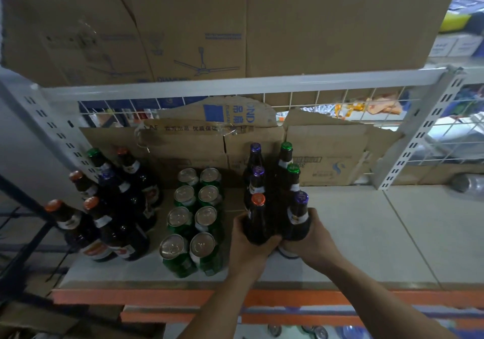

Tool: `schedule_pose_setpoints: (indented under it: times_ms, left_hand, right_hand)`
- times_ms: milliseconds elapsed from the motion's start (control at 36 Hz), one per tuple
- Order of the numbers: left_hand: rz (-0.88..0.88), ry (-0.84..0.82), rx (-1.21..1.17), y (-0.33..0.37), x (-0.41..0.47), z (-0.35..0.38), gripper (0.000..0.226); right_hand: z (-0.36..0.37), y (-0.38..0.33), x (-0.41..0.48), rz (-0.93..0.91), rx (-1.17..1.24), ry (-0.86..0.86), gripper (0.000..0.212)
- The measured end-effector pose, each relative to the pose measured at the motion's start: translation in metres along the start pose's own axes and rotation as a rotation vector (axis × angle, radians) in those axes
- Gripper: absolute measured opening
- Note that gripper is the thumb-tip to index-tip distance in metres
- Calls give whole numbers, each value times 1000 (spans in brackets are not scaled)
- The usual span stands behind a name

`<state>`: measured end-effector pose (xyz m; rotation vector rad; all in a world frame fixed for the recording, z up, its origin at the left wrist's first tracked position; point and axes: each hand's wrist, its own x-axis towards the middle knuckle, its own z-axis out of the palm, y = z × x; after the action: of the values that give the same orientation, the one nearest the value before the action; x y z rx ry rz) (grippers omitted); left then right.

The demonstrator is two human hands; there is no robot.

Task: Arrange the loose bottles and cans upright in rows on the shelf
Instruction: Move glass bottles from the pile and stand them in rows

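Dark glass bottles stand upright in two short rows at the middle of the shelf (392, 234). My left hand (248, 247) grips the front orange-capped bottle (258, 220) low on its body. My right hand (311, 239) grips the front purple-capped bottle (298, 215) beside it. Behind them stand more bottles with purple caps (258, 172) and green caps (292, 169). Green cans (199, 223) stand in two rows to the left. Further left is a cluster of dark bottles (115, 207) with orange, green and purple caps.
Flattened cardboard (327, 150) leans against the wire back panel (314, 100). Large cartons (183, 24) sit on the shelf above. White slotted uprights (424, 129) frame the bay. An orange beam (183, 296) edges the shelf front, with cans visible on the level below.
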<state>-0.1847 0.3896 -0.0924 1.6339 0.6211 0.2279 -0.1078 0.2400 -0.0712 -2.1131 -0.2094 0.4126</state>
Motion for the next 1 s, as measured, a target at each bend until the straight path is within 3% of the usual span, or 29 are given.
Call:
schedule_pose_setpoints:
  times_ms: [167,333,417,528,639,750,889,1000]
  left_hand:
    - [7,-31,-10,4,-1,-3,76]
    - [72,-118,-9,4,-1,-12,97]
    - [147,-98,66,10,-6,-19,113]
    - [236,-21,108,32,-22,-29,96]
    - [419,51,158,60,-44,-34,67]
    - [574,19,235,95,-67,-14,61]
    - [541,-199,231,136,-97,52,57]
    - [603,-259,264,155,-122,125,55]
  right_hand:
    - [-3,-6,-5,11,-50,15,69]
    - [-2,-13,-17,-18,-62,80,114]
    - [-8,-17,-29,-14,-97,77,122]
    - [-26,-15,-46,-27,-99,103,127]
    - [-57,-19,-62,-60,-34,123,111]
    - [-98,-24,-78,-132,22,211,97]
    - [-172,-13,-110,-229,55,384,85]
    - [-246,21,-154,-210,23,462,85]
